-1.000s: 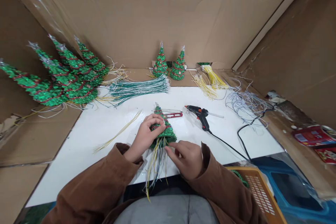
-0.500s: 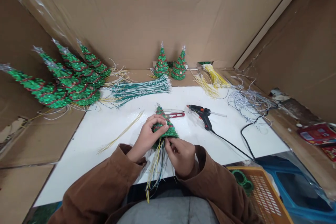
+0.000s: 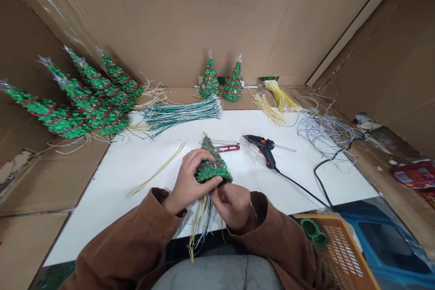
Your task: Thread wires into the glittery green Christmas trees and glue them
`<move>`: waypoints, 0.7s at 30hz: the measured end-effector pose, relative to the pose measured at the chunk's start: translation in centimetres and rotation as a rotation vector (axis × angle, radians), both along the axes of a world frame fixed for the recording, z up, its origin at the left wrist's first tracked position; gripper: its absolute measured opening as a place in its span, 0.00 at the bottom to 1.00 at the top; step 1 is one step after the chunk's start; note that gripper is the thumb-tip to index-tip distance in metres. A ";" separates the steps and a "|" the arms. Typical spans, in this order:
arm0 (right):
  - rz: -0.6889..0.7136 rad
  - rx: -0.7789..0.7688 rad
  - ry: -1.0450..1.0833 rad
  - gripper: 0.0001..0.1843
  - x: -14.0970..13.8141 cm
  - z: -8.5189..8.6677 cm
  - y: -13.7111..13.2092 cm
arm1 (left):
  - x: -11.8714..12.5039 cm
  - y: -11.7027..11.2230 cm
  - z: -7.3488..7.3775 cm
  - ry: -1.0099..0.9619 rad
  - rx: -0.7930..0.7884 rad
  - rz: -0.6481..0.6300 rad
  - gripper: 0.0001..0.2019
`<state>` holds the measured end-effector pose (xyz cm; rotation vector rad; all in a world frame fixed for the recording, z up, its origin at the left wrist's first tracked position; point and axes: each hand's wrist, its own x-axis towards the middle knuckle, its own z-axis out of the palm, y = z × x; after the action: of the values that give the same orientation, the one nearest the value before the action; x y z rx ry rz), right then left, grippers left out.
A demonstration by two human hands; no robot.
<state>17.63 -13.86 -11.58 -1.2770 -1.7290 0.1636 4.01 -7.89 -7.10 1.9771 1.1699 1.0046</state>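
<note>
A small green Christmas tree (image 3: 212,170) with red garland lies tipped on the white board, its open base toward me. My left hand (image 3: 194,179) is wrapped around its left side, the thumb along the base rim. At the base opening, my right hand (image 3: 233,204) has its fingers pinched together; what they hold, likely wire ends, is too small to make out. Yellow and dark wires (image 3: 200,226) hang out of the base toward my lap. Just beyond the tree lie red-handled thread snips (image 3: 229,148), partly behind it.
A glue gun (image 3: 263,147) lies to the right, its cord trailing off. Finished trees (image 3: 98,95) stand at left, two more trees (image 3: 210,77) at the back. Around them are green wires (image 3: 183,113), yellow wires (image 3: 282,97), clear wire (image 3: 319,133) and an orange basket (image 3: 340,253).
My left thumb has moved down from the tree's side to its base rim. My right fingers have shifted slightly lower at the base, and the opening is turned more toward me.
</note>
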 end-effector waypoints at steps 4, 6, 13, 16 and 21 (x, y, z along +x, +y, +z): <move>0.019 0.000 -0.002 0.19 0.0 0.1 0.1 | 0.0 -0.2 -0.3 0.012 0.012 0.011 0.11; 0.029 0.001 -0.003 0.19 0.0 0.1 0.2 | 0.0 -0.2 -0.3 0.024 0.020 0.012 0.11; 0.036 -0.003 0.017 0.19 0.0 -0.3 0.4 | 0.1 -0.2 -0.1 0.081 0.071 0.024 0.10; 0.023 -0.003 0.041 0.19 -0.1 -0.3 0.5 | 0.2 -0.3 -0.1 0.085 0.068 0.025 0.09; 0.032 0.003 0.071 0.19 -0.1 -0.2 0.7 | 0.2 -0.3 -0.2 0.073 0.051 0.019 0.08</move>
<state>17.51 -13.16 -11.75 -1.2273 -1.6890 0.2218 4.23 -8.20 -7.30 2.0618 1.2155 0.9876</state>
